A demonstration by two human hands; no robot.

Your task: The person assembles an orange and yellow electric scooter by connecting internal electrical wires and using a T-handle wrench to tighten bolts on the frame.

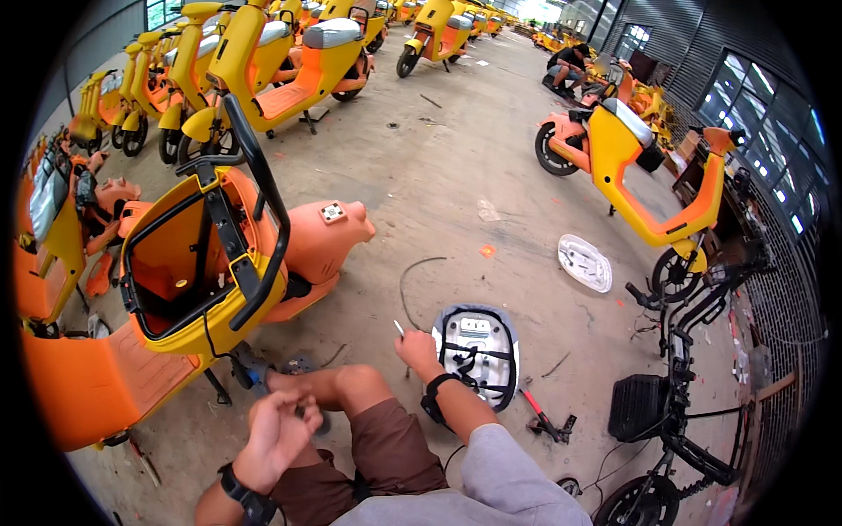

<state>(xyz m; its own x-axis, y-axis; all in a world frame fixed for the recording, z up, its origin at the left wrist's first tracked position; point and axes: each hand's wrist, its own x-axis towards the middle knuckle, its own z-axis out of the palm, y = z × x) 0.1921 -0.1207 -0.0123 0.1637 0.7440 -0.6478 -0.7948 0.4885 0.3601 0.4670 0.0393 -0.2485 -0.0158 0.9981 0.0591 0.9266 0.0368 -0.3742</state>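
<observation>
My left hand (282, 431) is raised above my lap, its fingers curled in toward the thumb. A small dark spot shows between those fingers, too small to name. Pinched in my right hand (417, 349) is a thin white cigarette (399, 328), pointing up and away from me. Just right of that hand, a scooter seat (478, 326) lies upside down on the floor, its pale underside crossed by black straps. To my left stands a yellow and orange scooter (254, 326) with its seat off and the compartment under it open; neither hand touches it.
A red-handled hammer (537, 408) lies beside the seat. Farther off is a white plastic seat base (585, 263). A stripped black scooter frame (675, 394) and a yellow scooter (623, 167) stand right. Parked scooters (263, 79) line the far left. A person (568, 68) squats far right.
</observation>
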